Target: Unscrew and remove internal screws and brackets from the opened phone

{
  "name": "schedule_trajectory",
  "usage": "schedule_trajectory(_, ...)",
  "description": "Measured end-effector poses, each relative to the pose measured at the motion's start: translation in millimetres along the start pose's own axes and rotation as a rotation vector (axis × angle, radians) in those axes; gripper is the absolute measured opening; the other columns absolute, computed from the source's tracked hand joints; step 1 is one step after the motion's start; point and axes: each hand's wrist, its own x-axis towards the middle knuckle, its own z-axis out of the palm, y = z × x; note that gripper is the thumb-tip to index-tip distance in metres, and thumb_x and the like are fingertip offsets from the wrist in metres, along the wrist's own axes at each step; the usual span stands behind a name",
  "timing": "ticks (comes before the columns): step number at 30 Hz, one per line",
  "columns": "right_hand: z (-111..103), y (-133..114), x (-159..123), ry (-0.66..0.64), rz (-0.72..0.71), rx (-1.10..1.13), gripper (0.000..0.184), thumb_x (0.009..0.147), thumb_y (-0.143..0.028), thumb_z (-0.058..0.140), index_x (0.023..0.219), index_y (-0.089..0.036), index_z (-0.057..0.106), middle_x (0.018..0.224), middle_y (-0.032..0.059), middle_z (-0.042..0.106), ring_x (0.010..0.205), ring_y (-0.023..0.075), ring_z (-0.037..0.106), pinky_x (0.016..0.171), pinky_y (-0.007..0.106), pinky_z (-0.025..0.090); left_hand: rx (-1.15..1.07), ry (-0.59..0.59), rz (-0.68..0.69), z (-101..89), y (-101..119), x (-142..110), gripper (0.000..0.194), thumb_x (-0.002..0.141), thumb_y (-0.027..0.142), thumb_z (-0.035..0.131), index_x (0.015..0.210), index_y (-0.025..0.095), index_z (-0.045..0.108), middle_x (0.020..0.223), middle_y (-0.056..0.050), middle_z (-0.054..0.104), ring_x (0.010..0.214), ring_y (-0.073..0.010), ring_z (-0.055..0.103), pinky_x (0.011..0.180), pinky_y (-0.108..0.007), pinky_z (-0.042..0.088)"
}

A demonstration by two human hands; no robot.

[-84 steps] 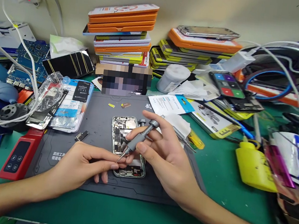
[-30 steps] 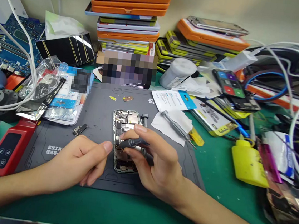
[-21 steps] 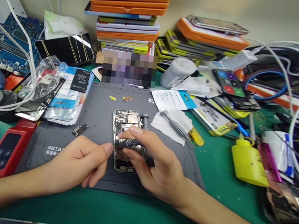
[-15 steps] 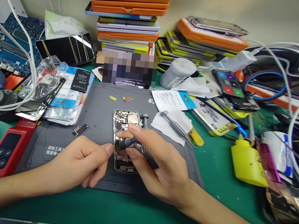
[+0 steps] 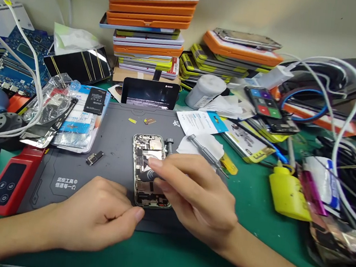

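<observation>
An opened smartphone (image 5: 146, 147) lies upright on the grey mat, its inner boards and metal plates exposed. Over its right side, my right hand (image 5: 200, 200) pinches a dark tool (image 5: 147, 175) with pale ring marks. The tool's end is over the middle of the phone; fingers hide most of it, so its exact kind is unclear. My left hand (image 5: 98, 214) is closed in a loose fist just left of the phone's lower end, thumb along the curled fingers, with nothing showing in it. A small dark phone part (image 5: 94, 157) lies on the mat farther left.
A grey screwdriver (image 5: 204, 151) lies on white paper to the right, with a second grey tool (image 5: 169, 145) beside the phone. A propped phone (image 5: 150, 94) stands behind the mat (image 5: 114, 130). A red device (image 5: 11, 183) sits left, a yellow bottle (image 5: 290, 191) right.
My left hand has drawn back from the phone's left edge, down toward me. The right hand stays over the phone, its tool slightly lower. The view has shifted a little.
</observation>
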Motion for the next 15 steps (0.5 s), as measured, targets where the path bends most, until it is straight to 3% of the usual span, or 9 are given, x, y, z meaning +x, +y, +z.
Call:
schedule_trajectory(6,1.9,1.8,1.7,0.002,0.055,0.065,0.072,0.102,0.001,0.057,0.164,-0.036,0.053,0.115,0.0061,0.081,0.1,0.0202,0.079,0.085,0.034,0.068,0.025,-0.002,0.0,-0.3,-0.8,-0.3,0.054,0.112,0.022,0.043,0.058,0.021,0.043,0.051,0.002,0.053,0.052,-0.0124,0.047,0.06,-0.032,0.035)
schedule_trajectory(15,-1.0,1.7,3.7,-0.008,-0.007,0.011,0.065,0.102,-0.002,0.057,0.161,-0.03,0.056,0.114,0.0081,0.08,0.1,0.0205,0.079,0.085,0.034,0.068,0.049,0.0,0.012,-0.5,-2.2,-1.4,0.055,0.114,0.023,0.042,0.059,0.021,0.047,0.053,0.002,0.058,0.053,-0.0125,0.051,0.064,-0.029,0.041)
